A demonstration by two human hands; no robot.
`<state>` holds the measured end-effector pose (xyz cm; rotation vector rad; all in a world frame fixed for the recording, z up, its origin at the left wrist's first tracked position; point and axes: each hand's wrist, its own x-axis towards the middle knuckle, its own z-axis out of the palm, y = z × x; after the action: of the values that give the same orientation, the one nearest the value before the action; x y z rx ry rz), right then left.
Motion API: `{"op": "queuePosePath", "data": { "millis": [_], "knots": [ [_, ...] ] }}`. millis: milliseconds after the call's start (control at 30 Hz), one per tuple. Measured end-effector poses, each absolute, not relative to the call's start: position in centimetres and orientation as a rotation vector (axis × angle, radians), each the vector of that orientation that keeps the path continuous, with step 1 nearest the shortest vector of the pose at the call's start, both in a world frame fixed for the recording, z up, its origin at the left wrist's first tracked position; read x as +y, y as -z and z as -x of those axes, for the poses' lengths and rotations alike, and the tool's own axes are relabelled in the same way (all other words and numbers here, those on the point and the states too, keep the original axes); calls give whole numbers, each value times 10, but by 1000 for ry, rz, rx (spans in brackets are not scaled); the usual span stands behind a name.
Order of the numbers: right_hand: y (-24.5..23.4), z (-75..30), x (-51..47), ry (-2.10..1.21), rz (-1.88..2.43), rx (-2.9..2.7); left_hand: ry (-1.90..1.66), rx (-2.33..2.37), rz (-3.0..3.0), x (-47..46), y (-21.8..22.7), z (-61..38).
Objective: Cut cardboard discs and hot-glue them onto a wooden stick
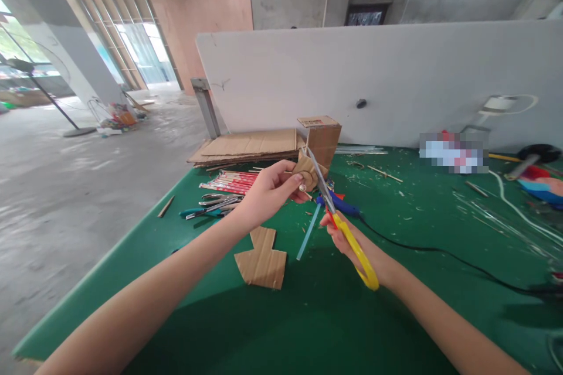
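Observation:
Between the thumb and fingers of my left hand (279,184) is a small piece of cardboard (308,169), raised above the table. My right hand (345,237) grips a pair of scissors (352,246) with yellow and red handles. Their blades point up and away from me, right beside the cardboard piece; I cannot tell whether they touch it. A larger cardboard cutout (263,261) with a narrow neck and wide base lies flat below my left hand. Behind the scissors is a blue glue gun (345,206), with a translucent glue stick (309,231) sticking out of it.
An upright cardboard box (325,143) stands beyond my hands, next to stacked cardboard sheets (255,142). Red-wrapped sticks (231,181) and pliers (211,208) lie to the left. A black cord (422,248) crosses the green table (211,328) rightwards. A white panel (281,82) rises behind.

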<state>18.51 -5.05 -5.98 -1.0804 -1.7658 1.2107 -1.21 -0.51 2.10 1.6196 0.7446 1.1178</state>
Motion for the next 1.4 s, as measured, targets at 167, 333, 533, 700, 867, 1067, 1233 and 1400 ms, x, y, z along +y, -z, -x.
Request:
{"op": "queuePosePath", "data": {
  "millis": [167,333,533,700,867,1067,1233,1400],
  "knots": [
    [63,-183,-45,-1146,1156,-1718,-1096,743,-1641,-3,-21,14],
    [65,-180,-46,-1045,1213,-1727,-1104,761,-1604,-3,-20,13],
    [70,-178,-46,-916,1206,-1744,-1243,679,-1389,-6,-6,1],
    [72,-178,-46,-933,1194,-1757,-1301,650,-1408,-6,1,-2],
    [59,-186,-52,-1077,1146,-1790,-1281,717,-1495,-5,-5,3],
    [57,-197,-49,-1119,1130,-1893,-1198,763,-1631,-5,-17,11],
    [72,-199,-39,-1017,1133,-1916,-1162,780,-1657,-4,-21,14],
    [67,-185,-46,-1010,1158,-1821,-1180,788,-1587,-5,-21,12]
  ]
}}
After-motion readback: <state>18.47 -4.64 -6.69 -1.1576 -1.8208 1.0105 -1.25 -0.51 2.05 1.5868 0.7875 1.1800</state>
